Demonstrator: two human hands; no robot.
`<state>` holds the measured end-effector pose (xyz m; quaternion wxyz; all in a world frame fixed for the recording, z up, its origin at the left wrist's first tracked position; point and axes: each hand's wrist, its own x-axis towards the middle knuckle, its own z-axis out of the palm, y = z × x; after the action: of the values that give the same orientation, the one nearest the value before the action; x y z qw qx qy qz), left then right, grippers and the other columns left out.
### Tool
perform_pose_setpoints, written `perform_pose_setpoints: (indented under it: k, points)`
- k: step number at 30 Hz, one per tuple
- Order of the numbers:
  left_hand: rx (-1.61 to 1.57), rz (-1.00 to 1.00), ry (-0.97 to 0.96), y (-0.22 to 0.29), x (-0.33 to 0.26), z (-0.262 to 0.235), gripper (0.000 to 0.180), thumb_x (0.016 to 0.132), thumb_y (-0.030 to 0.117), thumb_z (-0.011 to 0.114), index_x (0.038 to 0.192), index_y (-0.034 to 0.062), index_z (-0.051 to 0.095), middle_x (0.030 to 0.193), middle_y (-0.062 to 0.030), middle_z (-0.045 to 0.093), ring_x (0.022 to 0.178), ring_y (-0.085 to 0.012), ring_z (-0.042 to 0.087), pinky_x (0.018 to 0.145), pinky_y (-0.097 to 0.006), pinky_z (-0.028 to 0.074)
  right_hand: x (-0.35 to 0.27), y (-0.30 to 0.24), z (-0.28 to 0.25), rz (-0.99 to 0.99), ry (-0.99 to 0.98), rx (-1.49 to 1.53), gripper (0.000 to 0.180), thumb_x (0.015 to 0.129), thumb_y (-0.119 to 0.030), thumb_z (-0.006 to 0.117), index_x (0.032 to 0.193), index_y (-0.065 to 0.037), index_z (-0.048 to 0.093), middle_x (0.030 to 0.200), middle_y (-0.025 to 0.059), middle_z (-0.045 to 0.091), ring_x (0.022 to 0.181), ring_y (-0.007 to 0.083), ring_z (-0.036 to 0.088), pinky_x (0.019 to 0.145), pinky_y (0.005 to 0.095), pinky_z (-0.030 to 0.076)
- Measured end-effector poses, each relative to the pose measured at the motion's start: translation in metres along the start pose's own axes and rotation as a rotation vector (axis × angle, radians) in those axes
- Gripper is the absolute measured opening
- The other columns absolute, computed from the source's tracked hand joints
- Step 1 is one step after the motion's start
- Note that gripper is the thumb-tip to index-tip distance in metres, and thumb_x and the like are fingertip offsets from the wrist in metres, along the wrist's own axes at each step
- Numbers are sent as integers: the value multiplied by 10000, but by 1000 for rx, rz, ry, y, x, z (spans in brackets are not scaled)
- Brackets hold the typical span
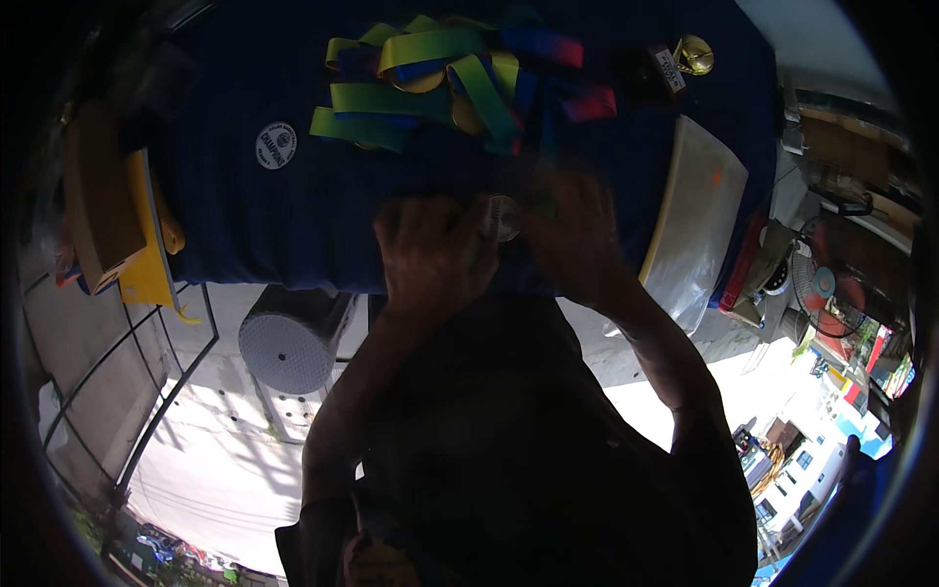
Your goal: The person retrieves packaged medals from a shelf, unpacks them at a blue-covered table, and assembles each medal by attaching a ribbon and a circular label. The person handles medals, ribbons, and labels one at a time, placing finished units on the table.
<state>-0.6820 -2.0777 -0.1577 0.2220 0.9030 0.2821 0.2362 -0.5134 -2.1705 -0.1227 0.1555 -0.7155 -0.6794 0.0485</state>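
Note:
My left hand [435, 252] is over the near part of a dark blue cloth-covered table, its fingers curled at the left edge of a small round pale disc [504, 218]. From the other side, my right hand [579, 235] meets the disc's right edge; its fingers are smeared by motion and in shadow. Beyond the hands lies a heap of medals on green-yellow, blue and red ribbons [430, 46], with a few gold rims showing. To the left, a round white printed sticker [277, 146] lies flat on the cloth.
A gold medal [694, 56] sits at the far right beside a small dark box [650, 73]. A clear plastic-wrapped stack [694, 215] lies along the right edge. At left stand a brown carton [103, 196] and a yellow folder [145, 235]. A grey stool [289, 340] is below.

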Motion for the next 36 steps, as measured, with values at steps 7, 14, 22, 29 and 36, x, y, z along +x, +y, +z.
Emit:
perform_pose_setpoints:
  k: [7, 14, 22, 29, 36]
  points:
    - [-54, -25, -27, 2, 2, 0, 445, 674, 230, 812, 1112, 176, 757, 952, -16, 635, 954, -237, 616, 933, -448, 407, 0, -1, -3, 20, -41, 96, 200, 856, -142, 661, 1040, -144, 740, 1159, 111, 598, 1079, 329, 570, 884, 462, 443]
    - [-50, -39, 32, 3, 0, 3, 432, 670, 237, 812, 1093, 170, 754, 925, -15, 624, 933, -235, 610, 922, -448, 406, -4, 1, -1, -110, -50, 67, 160, 828, -156, 664, 973, -129, 725, 1048, 93, 590, 1002, 307, 587, 793, 450, 452]
    - [-68, -64, 57, 4, -3, 0, 348, 685, 214, 793, 1021, 138, 744, 923, -27, 628, 943, -246, 612, 918, -448, 406, -3, 2, 7, -32, 26, 139, 153, 827, -134, 682, 967, -121, 741, 1014, 91, 589, 964, 310, 583, 806, 447, 453]
    - [-61, -29, 105, 4, -1, 4, 377, 700, 184, 782, 1073, 140, 745, 961, -37, 643, 962, -258, 620, 946, -458, 404, 1, -6, 1, 81, 61, 65, 137, 822, -156, 706, 955, -145, 736, 1015, 72, 583, 949, 309, 579, 799, 458, 454]
    - [-97, -43, 10, 4, -4, 0, 394, 731, 184, 783, 1118, 128, 733, 1010, -51, 662, 1026, -263, 616, 965, -473, 394, -2, -2, 5, 32, 62, 109, 158, 816, -72, 682, 963, -105, 731, 1015, 102, 586, 942, 319, 568, 794, 452, 443]
